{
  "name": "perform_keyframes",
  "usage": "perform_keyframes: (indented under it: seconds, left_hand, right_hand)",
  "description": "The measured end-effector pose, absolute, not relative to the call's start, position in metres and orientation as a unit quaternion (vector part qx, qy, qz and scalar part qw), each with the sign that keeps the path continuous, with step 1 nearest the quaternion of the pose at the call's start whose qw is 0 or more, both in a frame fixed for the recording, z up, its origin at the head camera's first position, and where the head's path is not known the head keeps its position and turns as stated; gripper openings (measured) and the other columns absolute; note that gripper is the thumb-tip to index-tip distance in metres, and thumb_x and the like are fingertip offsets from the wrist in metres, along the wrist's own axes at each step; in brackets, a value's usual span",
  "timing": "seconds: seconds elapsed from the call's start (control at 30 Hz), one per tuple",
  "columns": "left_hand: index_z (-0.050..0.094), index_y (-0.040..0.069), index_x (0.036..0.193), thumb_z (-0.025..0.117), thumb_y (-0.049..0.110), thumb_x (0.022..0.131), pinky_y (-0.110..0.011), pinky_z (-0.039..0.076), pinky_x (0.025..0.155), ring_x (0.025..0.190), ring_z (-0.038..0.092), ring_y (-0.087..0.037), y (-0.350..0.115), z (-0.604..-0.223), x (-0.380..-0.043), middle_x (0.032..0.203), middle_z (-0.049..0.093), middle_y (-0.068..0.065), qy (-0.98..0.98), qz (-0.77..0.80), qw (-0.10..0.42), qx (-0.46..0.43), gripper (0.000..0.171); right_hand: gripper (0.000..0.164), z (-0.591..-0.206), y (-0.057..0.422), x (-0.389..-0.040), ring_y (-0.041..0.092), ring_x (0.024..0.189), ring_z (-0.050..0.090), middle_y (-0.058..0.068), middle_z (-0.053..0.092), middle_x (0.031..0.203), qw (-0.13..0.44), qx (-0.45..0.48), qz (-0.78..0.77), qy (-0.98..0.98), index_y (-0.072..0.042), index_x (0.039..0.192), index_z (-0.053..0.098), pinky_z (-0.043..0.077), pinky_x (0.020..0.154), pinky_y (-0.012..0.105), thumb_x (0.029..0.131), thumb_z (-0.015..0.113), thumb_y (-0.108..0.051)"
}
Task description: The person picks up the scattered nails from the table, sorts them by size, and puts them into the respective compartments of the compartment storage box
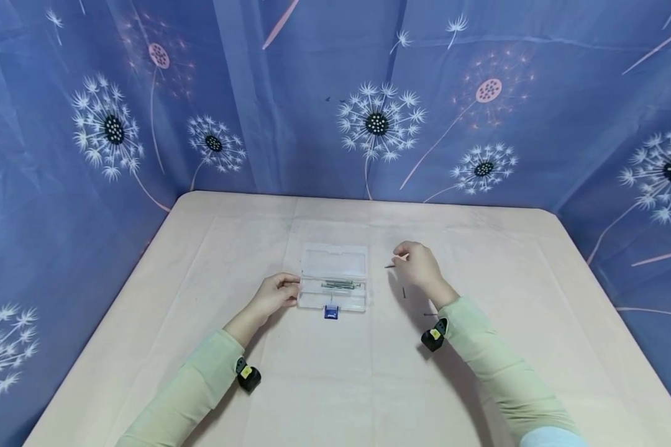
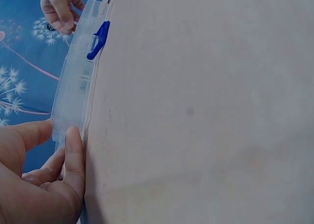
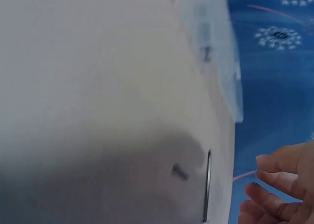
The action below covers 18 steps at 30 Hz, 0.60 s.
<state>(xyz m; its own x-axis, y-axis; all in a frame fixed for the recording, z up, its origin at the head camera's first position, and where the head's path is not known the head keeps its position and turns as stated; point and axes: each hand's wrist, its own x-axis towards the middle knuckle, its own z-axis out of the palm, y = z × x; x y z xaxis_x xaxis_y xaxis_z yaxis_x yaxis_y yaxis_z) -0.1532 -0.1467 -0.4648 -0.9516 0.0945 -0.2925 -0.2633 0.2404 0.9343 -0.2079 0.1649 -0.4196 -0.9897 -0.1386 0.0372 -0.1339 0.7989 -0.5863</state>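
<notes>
A clear plastic box [image 1: 306, 300] with a blue latch [image 1: 331, 312] sits with its lid [image 1: 334, 263] raised at the back. Several nails [image 1: 340, 285] lie in its rear compartment. My left hand [image 1: 273, 294] grips the box's left end between thumb and fingers. Right of the box, my right hand [image 1: 416, 264] hovers above the table, its fingers bent and apart, with nothing seen between them. Below its fingertips, one nail [image 3: 207, 187] lies on the table; a second nail [image 1: 404, 292] and a third nail [image 1: 429, 315] lie closer to me.
The table [image 1: 319, 385] has a pale pink cover. A blue curtain [image 1: 313, 93] printed with dandelions hangs behind it and along both sides. Each wrist carries a small black camera, one being the right camera [image 1: 433, 335].
</notes>
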Motion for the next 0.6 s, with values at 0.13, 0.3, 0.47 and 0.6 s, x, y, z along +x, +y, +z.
perform_keyframes:
  seconds: [0.13, 0.3, 0.47, 0.6]
  left_hand:
    - [0.054, -0.009, 0.123, 0.054, 0.007, 0.093, -0.021, 0.058, 0.073, 0.081, 0.058, -0.011, -0.146, -0.464, -0.153, 0.103, 0.059, -0.014, 0.777, 0.611, 0.144, -0.058, 0.034]
    - [0.054, -0.009, 0.123, 0.054, 0.006, 0.093, -0.021, 0.057, 0.074, 0.082, 0.058, -0.011, -0.146, -0.464, -0.153, 0.104, 0.059, -0.015, 0.777, 0.61, 0.141, -0.062, 0.034]
    - [0.055, -0.009, 0.121, 0.054, 0.005, 0.092, -0.019, 0.057, 0.07, 0.078, 0.058, -0.01, -0.146, -0.467, -0.153, 0.1, 0.059, -0.013, 0.779, 0.608, 0.138, -0.063, 0.032]
    - [0.055, -0.01, 0.121, 0.054, 0.005, 0.092, -0.018, 0.056, 0.068, 0.076, 0.057, -0.009, -0.146, -0.468, -0.154, 0.098, 0.06, -0.012, 0.778, 0.61, 0.138, -0.06, 0.032]
  right_hand:
    - [0.025, -0.425, 0.175, -0.212, 0.038, 0.099, 0.061, 0.023, 0.065, 0.108, 0.018, -0.085, -0.284, 0.955, 0.005, 0.106, 0.065, 0.052, 0.085, 0.05, 0.086, 0.058, -0.008]
    - [0.019, -0.432, 0.184, -0.216, 0.035, 0.092, 0.061, 0.022, 0.065, 0.097, 0.036, -0.12, -0.256, 0.958, 0.006, 0.1, 0.066, 0.052, 0.082, 0.048, 0.085, 0.061, -0.005]
    - [0.011, -0.437, 0.188, -0.218, 0.031, 0.088, 0.058, 0.017, 0.063, 0.091, 0.051, -0.141, -0.231, 0.961, 0.004, 0.094, 0.068, 0.052, 0.08, 0.045, 0.085, 0.062, 0.0]
    - [0.007, -0.439, 0.19, -0.219, 0.029, 0.086, 0.057, 0.015, 0.063, 0.088, 0.047, -0.148, -0.23, 0.961, 0.002, 0.087, 0.068, 0.053, 0.079, 0.043, 0.084, 0.062, 0.002]
